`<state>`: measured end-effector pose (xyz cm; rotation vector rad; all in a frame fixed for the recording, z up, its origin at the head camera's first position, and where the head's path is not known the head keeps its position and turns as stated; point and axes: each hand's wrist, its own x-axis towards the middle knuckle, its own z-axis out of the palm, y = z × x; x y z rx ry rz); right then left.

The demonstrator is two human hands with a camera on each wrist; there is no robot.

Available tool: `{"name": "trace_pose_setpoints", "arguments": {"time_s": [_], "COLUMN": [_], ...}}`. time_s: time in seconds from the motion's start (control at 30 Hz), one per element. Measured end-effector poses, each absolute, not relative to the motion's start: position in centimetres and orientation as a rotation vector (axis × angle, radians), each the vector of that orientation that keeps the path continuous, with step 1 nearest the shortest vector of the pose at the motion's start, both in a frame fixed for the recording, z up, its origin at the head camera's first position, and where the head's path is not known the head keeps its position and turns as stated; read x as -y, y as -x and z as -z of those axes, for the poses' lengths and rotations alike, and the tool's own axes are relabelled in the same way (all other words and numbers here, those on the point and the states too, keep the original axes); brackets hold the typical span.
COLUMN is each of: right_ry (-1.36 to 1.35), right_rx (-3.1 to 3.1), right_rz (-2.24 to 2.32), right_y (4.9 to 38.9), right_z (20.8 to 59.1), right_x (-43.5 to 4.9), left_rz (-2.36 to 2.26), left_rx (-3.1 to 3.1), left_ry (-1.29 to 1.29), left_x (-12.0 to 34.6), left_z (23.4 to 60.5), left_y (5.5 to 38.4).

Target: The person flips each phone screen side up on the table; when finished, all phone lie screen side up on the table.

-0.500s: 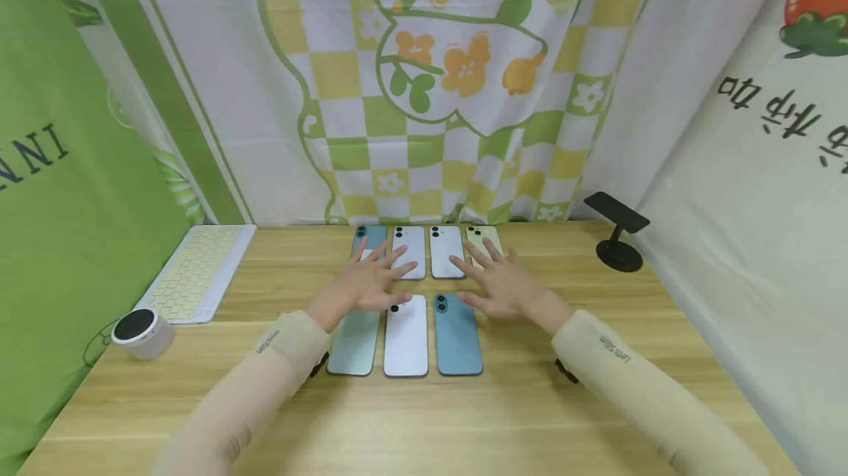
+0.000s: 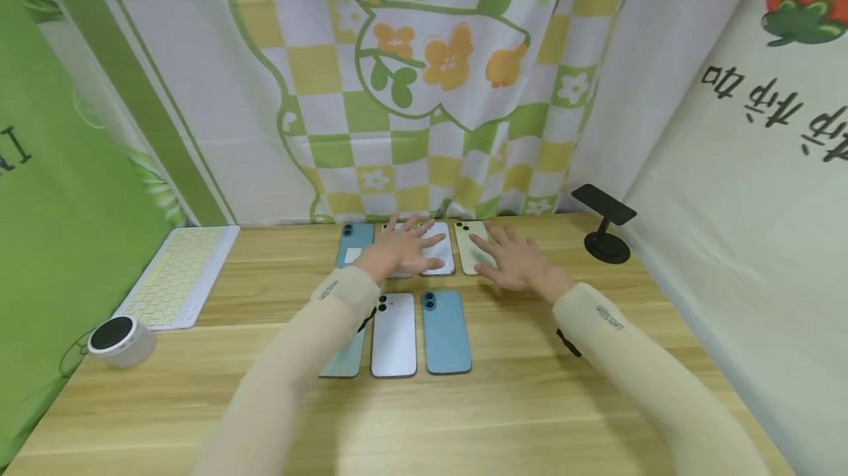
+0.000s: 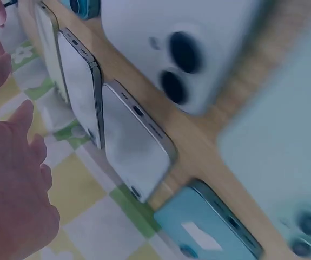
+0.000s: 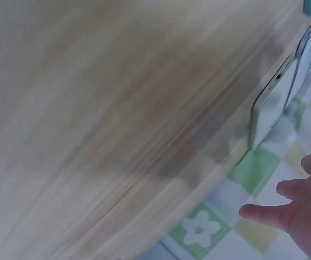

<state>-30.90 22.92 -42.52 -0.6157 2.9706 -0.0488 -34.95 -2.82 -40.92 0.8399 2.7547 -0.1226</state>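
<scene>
My left hand (image 2: 405, 249) hovers, fingers spread, over two white phones in the back row, the right one (image 2: 445, 251) showing more than the left one (image 2: 399, 274). My right hand (image 2: 520, 261), also spread, is over the right edge of a pale yellow phone (image 2: 469, 249). At the back row's left end lies a blue phone (image 2: 358, 239) with a white label. Nearer me lie a pale green phone (image 2: 344, 360), partly hidden by my left sleeve, a white phone (image 2: 394, 340) and a blue phone (image 2: 447, 336). In the left wrist view, the left hand (image 3: 14, 179) appears apart from the phones.
A white keyboard (image 2: 174, 270) with yellowish keys lies at the left, behind a small round white device with a dark top (image 2: 122, 340). A black stand (image 2: 606, 237) is at the back right. Patterned curtain (image 2: 424, 115) hangs along the table's back edge.
My left hand has moved right and farther back, from the blue and pale green phones to the two white ones. My right hand has moved back from the front blue phone. The head view has shifted slightly.
</scene>
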Motion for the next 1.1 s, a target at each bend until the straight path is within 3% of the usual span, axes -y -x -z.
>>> {"name": "trace_pose_setpoints", "arguments": {"time_s": [0.53, 0.77, 1.1], "right_ry": [0.624, 0.623, 0.617], "right_rx": [-2.825, -2.806, -2.831], "right_rz": [0.16, 0.102, 0.104], "right_y": [32.7, 32.2, 32.5], "right_z": [44.2, 45.0, 45.0], "right_x": [-24.1, -24.4, -24.0], "left_rz": [0.066, -0.005, -0.102], "left_rx": [-2.728, -2.687, -2.662], "left_ry": [-0.808, -0.76, -0.677], "left_x": [-2.1, -5.0, -4.9], "left_z": [43.7, 46.4, 44.6], "left_y": [37.6, 40.7, 39.7]}}
